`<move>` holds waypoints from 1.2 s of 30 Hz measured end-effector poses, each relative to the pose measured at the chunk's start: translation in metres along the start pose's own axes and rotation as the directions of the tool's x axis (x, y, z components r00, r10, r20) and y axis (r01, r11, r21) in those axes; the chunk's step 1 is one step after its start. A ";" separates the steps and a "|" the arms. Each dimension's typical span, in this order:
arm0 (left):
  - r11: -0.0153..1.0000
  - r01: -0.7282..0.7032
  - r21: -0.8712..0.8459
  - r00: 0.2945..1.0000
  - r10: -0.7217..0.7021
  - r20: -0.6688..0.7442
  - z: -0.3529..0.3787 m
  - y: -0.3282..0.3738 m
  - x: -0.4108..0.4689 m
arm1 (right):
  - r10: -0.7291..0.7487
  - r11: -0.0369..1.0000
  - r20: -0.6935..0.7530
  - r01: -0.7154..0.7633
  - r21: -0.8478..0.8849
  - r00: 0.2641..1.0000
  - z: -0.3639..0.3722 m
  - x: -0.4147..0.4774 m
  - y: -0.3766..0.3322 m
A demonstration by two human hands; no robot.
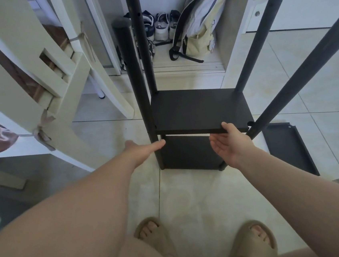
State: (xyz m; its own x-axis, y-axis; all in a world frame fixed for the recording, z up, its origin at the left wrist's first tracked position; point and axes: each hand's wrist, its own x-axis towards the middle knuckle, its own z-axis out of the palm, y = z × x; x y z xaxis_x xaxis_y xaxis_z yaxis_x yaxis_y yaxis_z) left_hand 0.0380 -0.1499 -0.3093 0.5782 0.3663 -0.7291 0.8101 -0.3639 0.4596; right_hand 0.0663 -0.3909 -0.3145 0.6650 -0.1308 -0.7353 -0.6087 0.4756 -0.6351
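A black shelf rack stands on the tiled floor, with four upright black poles; the near left pole (137,94) is shorter than the others. A black shelf board (200,110) sits between the poles, above a lower board (190,151). My left hand (143,150) reaches forward with straight fingers, its fingertips beside the near left pole just under the board's front left corner. My right hand (228,141) holds the board's front edge near the right, thumb on top, fingers hidden below it.
A loose black shelf board (290,149) lies on the floor at the right. Cream chairs (58,77) stand close at the left. Shoes (160,26) and a backpack (197,25) sit behind the rack. My sandalled feet (253,238) are near the bottom edge.
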 end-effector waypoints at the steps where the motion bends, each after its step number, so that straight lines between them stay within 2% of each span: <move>1: 0.991 -0.108 -0.083 0.994 0.105 -0.043 -0.004 0.000 0.006 | 0.000 1.000 0.002 0.000 0.000 1.000 0.000 0.000 0.000; 4: 0.907 -0.344 -0.242 0.939 0.333 -0.088 -0.002 0.009 0.013 | -0.013 1.000 0.004 0.013 -0.001 1.000 0.000 0.001 0.002; 8: 0.801 -0.513 -0.310 0.858 0.469 -0.208 0.019 0.021 0.019 | -0.025 1.000 0.003 0.025 -0.001 1.000 0.000 0.004 0.005; 11: 0.764 -0.509 -0.395 0.859 0.424 -0.287 0.028 0.029 0.024 | -0.027 1.000 0.008 0.027 0.013 1.000 0.000 0.005 0.004; 19: 0.745 -0.399 -0.534 0.913 0.273 -0.302 0.031 0.043 0.026 | 0.036 0.999 0.058 -0.035 -0.021 0.998 0.001 -0.002 -0.002; 23: 0.743 -0.416 -0.525 0.905 0.282 -0.319 0.031 0.051 0.024 | 0.111 0.984 0.082 -0.098 -0.146 0.990 -0.008 -0.005 -0.019; 25: 0.739 -0.438 -0.511 0.895 0.303 -0.328 0.032 0.059 0.019 | 0.094 0.961 0.054 -0.077 -0.264 0.994 -0.015 -0.008 -0.030; 28: 0.735 -0.488 -0.470 0.869 0.359 -0.341 0.038 0.073 0.008 | -0.082 0.818 -0.005 0.064 -0.571 0.997 -0.026 -0.022 -0.046; 31: 0.734 -0.552 -0.395 0.828 0.426 -0.365 0.047 0.092 -0.006 | -0.335 0.585 0.100 0.290 -0.758 0.937 -0.039 -0.045 -0.065; 33: 0.728 -0.602 -0.329 0.790 0.482 -0.379 0.054 0.107 -0.017 | -0.524 0.340 0.241 0.460 -0.820 0.817 -0.049 -0.066 -0.082; 34: 0.724 -0.626 -0.290 0.768 0.509 -0.389 0.058 0.114 -0.023 | -0.594 0.251 0.306 0.532 -0.809 0.744 -0.055 -0.077 -0.090; 36: 0.715 -0.668 -0.207 0.724 0.558 -0.406 0.068 0.127 -0.037 | -0.687 0.156 0.395 0.655 -0.740 0.610 -0.067 -0.100 -0.103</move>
State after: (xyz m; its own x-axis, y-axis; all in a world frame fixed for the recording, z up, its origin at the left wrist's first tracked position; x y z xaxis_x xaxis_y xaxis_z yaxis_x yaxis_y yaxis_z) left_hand 0.1132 -0.2678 -0.2578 0.9101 0.4092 -0.0652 0.2134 -0.3280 0.9202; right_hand 0.0335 -0.4852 -0.1920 0.9947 -0.0631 0.0818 0.0206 -0.6551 -0.7552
